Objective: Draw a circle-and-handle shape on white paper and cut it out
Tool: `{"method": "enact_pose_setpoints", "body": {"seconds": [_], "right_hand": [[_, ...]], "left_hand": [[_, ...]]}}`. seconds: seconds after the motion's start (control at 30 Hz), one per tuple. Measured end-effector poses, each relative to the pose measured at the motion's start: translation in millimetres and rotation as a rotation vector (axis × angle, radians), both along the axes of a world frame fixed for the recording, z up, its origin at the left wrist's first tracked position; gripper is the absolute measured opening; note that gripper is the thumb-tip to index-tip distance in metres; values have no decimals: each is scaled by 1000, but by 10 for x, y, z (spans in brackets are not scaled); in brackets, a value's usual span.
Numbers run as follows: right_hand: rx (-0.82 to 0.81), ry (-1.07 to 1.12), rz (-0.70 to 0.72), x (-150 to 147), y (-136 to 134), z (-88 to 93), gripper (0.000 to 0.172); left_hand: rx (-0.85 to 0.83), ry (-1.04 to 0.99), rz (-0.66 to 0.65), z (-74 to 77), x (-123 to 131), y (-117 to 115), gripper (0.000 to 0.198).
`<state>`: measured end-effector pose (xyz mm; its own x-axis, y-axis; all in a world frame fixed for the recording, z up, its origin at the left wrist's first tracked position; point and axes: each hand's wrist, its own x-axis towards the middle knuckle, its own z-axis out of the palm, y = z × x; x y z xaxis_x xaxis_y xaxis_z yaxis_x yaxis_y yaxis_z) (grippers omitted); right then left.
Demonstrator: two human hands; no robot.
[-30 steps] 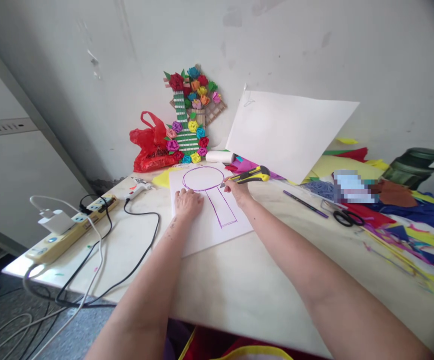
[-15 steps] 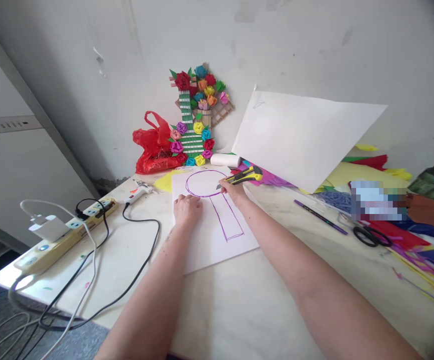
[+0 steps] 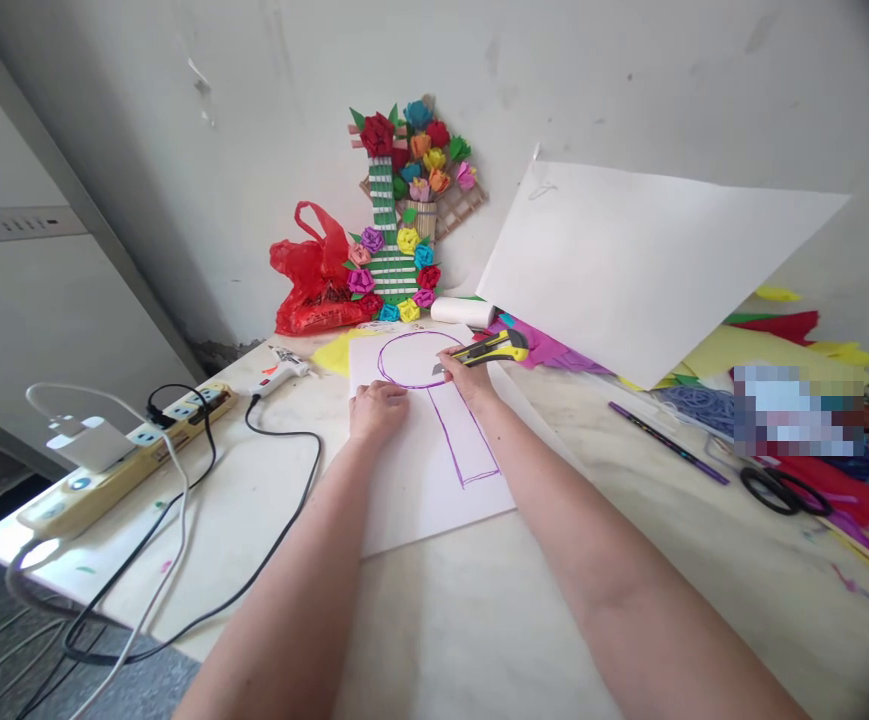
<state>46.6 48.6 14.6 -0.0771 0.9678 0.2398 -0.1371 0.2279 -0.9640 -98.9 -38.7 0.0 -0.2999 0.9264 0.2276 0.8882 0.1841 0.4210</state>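
A white board (image 3: pixel 419 510) lies on the table with a purple oval and a long narrow stem drawn on it. My right hand (image 3: pixel 470 380) grips a yellow and black utility knife (image 3: pixel 505 347). Its blade is out and points down at the oval's lower right line, near the top of the stem. Whether the tip has entered the board I cannot tell. Flat on the board's left part rests my left hand (image 3: pixel 380 408), fingers fairly straight, just below the oval's lower left curve.
On the left are a power strip (image 3: pixel 119 470), cords and a glue gun (image 3: pixel 280 375). Behind stand a red plastic bag (image 3: pixel 314 290) and a paper-flower craft (image 3: pixel 393 265). A large white sheet (image 3: pixel 644 260) leans right. A purple pen (image 3: pixel 666 443), scissors (image 3: pixel 783 490) and coloured paper lie rightward.
The head view has shifted a little, so the surroundings sit differently. The knife blade has moved slightly left relative to the drawing. My left hand stays in place on the board.
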Motion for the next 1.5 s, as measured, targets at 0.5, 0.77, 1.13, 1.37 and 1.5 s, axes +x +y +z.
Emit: {"method": "enact_pose_setpoints", "body": {"seconds": [0.5,0.77,1.13,1.37,1.5], "right_hand": [[37,6,38,91,-36,-17,28],[60,7,-29,159,22,-8,23],[12,-61,-54,56,-3,-85,18],[5,-233,-44,-35,-53,-176,20],[6,-288,-63,-41,-33,-214,23]], "left_hand": [[-10,6,5,21,29,-5,34],[-36,-4,9,20,13,7,33],[-36,-12,3,10,2,19,34],[-29,-19,-1,4,-2,21,35],[-30,-26,-9,17,3,12,35]]}}
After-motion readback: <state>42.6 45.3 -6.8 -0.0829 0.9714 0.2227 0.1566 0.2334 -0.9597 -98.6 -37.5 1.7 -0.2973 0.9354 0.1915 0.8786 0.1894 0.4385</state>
